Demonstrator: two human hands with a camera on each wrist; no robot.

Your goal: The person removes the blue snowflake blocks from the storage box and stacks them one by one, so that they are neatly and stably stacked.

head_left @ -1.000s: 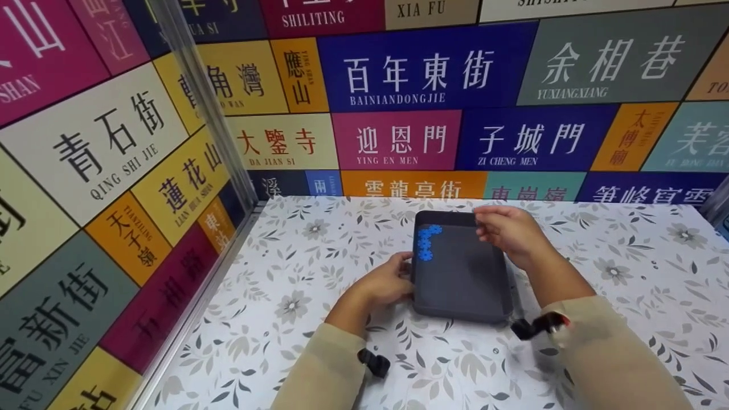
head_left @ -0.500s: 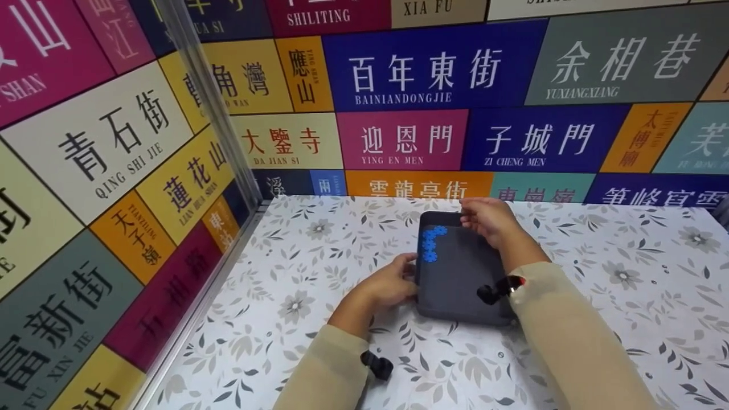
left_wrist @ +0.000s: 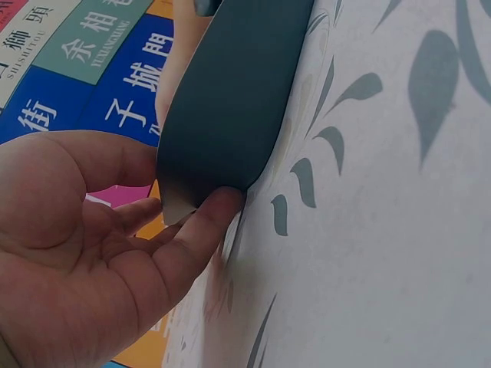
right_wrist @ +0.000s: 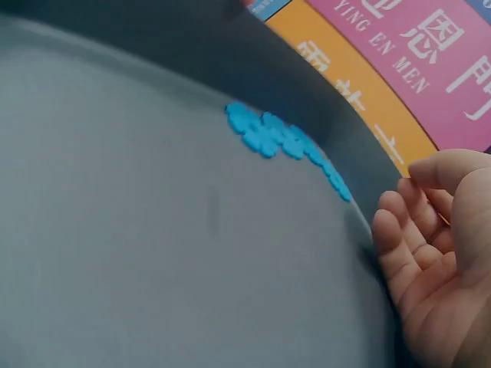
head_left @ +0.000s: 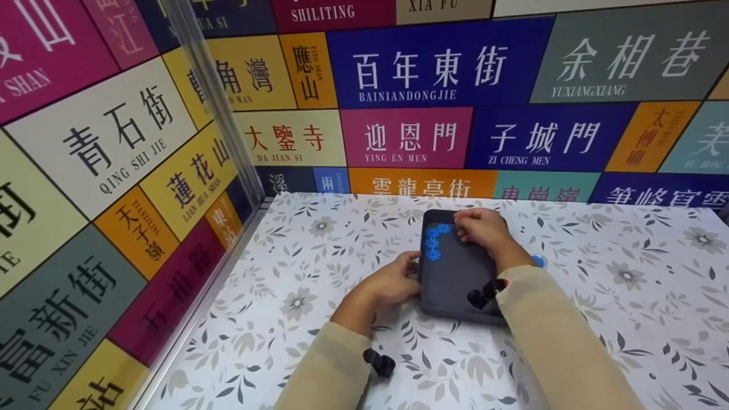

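A dark grey rectangular tray (head_left: 455, 285) lies on the table, with several blue flower-shaped pieces (head_left: 433, 245) along its far left inside edge. My left hand (head_left: 393, 282) grips the tray's left side. In the left wrist view its thumb is against the rim and a finger (left_wrist: 219, 211) is at the bottom edge. Over the tray's far right part is my right hand (head_left: 481, 230), close to the far wall. The right wrist view shows its thumb meeting the forefinger, the other fingers (right_wrist: 391, 230) curled. Whether something small is pinched there is hidden.
A blue piece (head_left: 537, 261) shows on the table right of the tray, partly behind the right sleeve (head_left: 547, 307). The table (head_left: 598, 330) has a floral cover. Colourful printed walls (head_left: 410, 136) stand behind and at the left.
My right hand has moved left along the tray's far end, then slightly down towards the blue flower-shaped pieces. The left hand keeps its hold on the tray. The view has shifted slightly.
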